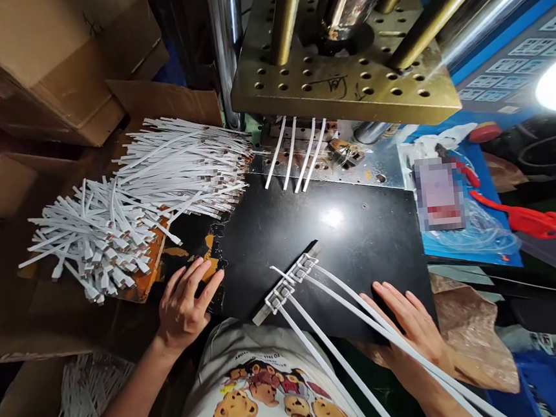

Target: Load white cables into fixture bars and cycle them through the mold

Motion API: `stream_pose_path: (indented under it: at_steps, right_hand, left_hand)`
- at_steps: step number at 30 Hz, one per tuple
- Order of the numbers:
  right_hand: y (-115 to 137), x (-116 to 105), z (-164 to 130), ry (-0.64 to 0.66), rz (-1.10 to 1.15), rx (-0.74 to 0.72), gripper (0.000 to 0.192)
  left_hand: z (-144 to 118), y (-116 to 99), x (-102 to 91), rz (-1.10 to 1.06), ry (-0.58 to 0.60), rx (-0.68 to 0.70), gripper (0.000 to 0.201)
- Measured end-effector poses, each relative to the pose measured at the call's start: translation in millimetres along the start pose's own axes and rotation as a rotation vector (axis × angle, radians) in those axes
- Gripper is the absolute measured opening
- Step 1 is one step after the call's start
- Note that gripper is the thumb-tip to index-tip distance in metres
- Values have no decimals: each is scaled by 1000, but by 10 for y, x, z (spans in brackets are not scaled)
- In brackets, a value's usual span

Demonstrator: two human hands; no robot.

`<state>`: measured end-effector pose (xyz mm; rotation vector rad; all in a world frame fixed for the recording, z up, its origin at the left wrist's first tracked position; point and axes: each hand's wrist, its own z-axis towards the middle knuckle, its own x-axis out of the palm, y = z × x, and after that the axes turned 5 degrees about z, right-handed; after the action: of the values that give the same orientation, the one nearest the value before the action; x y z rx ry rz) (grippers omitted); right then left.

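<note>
The head view shows our left hand [186, 304] resting flat, fingers spread and holding nothing, at the left edge of the black work plate [359, 240], just beside the worn orange board under the pile of white cable strips [131, 202]. Our right hand [410, 327] lies open, palm down, at the near right corner of the same plate; long white cables run across or under it toward us, and we cannot tell whether any finger pinches them. Those cables end in four white connector ends seated side by side in a small metal fixture bar [287, 282], which lies diagonally on the plate between our hands. Behind the plate, four more white strips [295, 155] hang out from under the perforated brass press platen [344, 79], their far ends hidden in the tooling. We judge that one set sits in the machine while another set is loaded in the bar and ready on the plate. The large pile at the left suggests many pieces are handled, though we cannot tell whether these are finished or waiting. A red-handled tool [526, 216] lies on the blue surface at the right, well apart from both hands.
</note>
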<state>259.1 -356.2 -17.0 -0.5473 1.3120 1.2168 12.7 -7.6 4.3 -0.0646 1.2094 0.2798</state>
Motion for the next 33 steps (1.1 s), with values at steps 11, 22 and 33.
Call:
stream_pose_path:
  at_steps: [11, 22, 33]
  right_hand:
    - [27, -14, 10, 17, -8, -2, 67]
    - [97, -38, 95, -2, -71, -1, 74]
    - [147, -473, 490, 283, 177, 49, 46]
  left_hand:
    - [8, 4, -4, -4, 10, 2, 65]
    - [-4, 27, 37, 3, -26, 15, 62]
    - [201, -343, -313, -291, 92, 60, 60]
